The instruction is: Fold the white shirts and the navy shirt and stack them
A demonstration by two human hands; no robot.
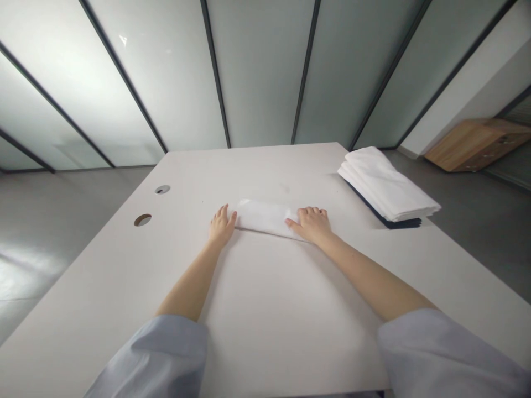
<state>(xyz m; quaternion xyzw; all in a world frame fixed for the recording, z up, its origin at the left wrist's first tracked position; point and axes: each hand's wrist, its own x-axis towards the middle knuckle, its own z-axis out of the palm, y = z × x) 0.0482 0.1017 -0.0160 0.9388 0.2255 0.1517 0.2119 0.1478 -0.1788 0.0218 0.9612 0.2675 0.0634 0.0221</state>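
Note:
A flat, oblong white packet (pixel 265 217) with a glossy, plastic-like surface lies on the table in front of me. What it holds inside cannot be made out. At its left end, my left hand (pixel 223 225) rests with the fingers stretched out and the thumb along the edge. My right hand (pixel 313 224) lies over the right end, fingers spread and thumb pointing in across the white surface. Neither hand lifts the packet.
The white table (pixel 286 309) has two round cable holes (pixel 143 220) on its left. Folded white cloths (pixel 388 185) sit on a dark folded layer (pixel 404 223) at the right edge. Frosted glass panels (pixel 261 72) stand beyond, with a wooden cabinet (pixel 468 143) at far right.

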